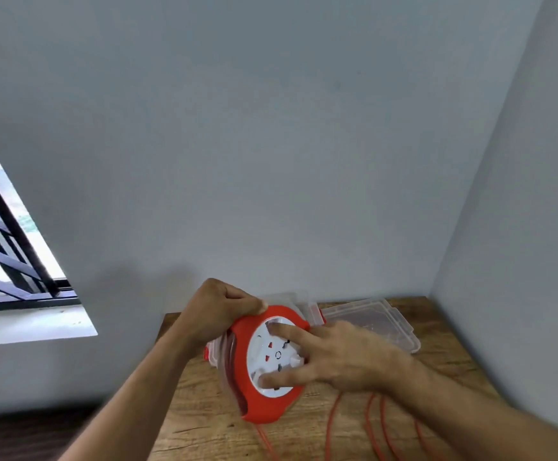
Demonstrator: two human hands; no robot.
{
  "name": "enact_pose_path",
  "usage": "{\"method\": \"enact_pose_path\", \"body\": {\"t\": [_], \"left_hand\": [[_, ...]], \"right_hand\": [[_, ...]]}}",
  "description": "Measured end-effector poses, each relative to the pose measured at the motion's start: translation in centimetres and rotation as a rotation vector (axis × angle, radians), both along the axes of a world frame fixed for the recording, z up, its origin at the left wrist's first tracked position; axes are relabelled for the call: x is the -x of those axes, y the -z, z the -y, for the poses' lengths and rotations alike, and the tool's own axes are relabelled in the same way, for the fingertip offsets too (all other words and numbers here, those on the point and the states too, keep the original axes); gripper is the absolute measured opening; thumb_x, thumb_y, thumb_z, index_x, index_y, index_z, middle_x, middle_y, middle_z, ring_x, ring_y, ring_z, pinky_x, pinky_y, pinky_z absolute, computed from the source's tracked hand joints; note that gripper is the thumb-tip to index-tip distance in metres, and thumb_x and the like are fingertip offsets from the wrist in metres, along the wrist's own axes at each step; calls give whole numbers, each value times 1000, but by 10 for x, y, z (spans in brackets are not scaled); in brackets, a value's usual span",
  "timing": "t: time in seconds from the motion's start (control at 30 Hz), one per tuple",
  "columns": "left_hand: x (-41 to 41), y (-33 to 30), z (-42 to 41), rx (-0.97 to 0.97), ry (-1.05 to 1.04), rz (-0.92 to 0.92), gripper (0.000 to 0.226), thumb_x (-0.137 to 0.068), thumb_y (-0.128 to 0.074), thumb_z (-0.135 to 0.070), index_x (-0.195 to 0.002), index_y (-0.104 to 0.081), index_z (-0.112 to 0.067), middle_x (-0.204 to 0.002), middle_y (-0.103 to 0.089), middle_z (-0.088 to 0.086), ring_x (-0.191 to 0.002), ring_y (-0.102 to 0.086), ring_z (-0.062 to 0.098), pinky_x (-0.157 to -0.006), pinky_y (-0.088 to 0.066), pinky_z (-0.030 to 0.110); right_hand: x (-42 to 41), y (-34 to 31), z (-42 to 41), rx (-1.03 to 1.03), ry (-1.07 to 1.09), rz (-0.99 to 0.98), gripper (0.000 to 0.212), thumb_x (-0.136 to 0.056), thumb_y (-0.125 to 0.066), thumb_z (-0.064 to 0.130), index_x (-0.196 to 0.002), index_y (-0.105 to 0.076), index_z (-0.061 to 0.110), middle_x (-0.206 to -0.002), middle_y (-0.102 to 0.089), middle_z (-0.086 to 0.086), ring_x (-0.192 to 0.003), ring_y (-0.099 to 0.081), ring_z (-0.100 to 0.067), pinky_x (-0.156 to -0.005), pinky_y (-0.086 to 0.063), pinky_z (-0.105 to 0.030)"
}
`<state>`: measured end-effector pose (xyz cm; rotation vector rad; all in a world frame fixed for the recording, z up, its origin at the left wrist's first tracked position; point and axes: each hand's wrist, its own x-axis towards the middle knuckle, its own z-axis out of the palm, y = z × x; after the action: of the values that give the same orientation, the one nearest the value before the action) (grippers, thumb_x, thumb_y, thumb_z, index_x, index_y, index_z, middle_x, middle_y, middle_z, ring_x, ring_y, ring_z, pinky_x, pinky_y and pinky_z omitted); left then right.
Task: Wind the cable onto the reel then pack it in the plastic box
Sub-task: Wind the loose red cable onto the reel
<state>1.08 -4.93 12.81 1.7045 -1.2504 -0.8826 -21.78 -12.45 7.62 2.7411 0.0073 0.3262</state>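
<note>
You work at a wooden surface (204, 424) with a knotty brown grain, pushed into the corner where two grey walls meet. A clear plastic lid (377, 322) lies flat on it near the back wall. Just beside it to the left sits a clear plastic box (216, 354) with red clips. Loops of orange cable (376, 427) trail across the near part.

Red-and-white reel (272, 364) tilted upright, orange cable (376, 427) loose beside clear box (306, 306)
</note>
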Motion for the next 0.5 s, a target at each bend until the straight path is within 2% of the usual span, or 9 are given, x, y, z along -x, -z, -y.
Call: {"method": "enact_pose_path", "body": {"t": [0.07, 0.13, 0.23, 0.3, 0.4, 0.5], "left_hand": [[1, -5, 2, -19, 33, 29, 24, -81, -80, -22, -58, -80, -17, -59, -76, 3, -55, -72, 15, -61, -56, 30], [4, -7, 5, -6, 41, 56, 21, -81, -80, -23, -60, -81, -19, -63, -78, 2, -58, -75, 16, -62, -58, 30], [6, -5, 5, 71, -32, 8, 14, -80, -81, -20, -66, -84, -20, -73, -82, 2, -69, -79, 20, -68, -63, 35], [4, 0, 5, 129, -96, -19, 12, -79, -82, -21, -67, -84, -24, -75, -81, -2, -72, -79, 20, -70, -63, 38], [8, 9, 4, 244, -196, -69, 15, -76, -86, -22, -65, -84, -32, -69, -76, -8, -69, -74, 12, -66, -59, 35], [18, 16, 2, 372, -273, -84, 12, -66, -87, -32, -63, -81, -42, -68, -72, -4, -61, -68, 4, -60, -54, 25]], "right_hand": [[-7, -7, 2, 58, 6, -16, 56, -100, -50, 20, -146, -38, 50, -139, -44, -16, -55, -58, -21, -42, -49, -32], [-15, -8, 0, 88, 5, -11, 51, -100, -49, 25, -144, -38, 48, -129, -50, -16, -49, -57, -22, -46, -50, -37], [-18, -1, -3, 121, 31, 45, 43, -97, -54, 30, -136, -42, 42, -125, -55, -21, -52, -61, -25, -45, -51, -35], [-18, 9, -3, 88, 124, 155, 47, -91, -63, 39, -135, -45, 42, -120, -62, -17, -53, -63, -27, -42, -50, -32], [-28, 16, -16, -227, 447, 449, 59, -80, -58, 58, -136, -41, 46, -92, -71, 1, -60, -67, -27, -45, -50, -32], [-46, 13, -36, -724, 796, 665, 60, -72, -57, 64, -127, -37, 46, -83, -72, 6, -74, -69, -16, -59, -50, -29]]}}
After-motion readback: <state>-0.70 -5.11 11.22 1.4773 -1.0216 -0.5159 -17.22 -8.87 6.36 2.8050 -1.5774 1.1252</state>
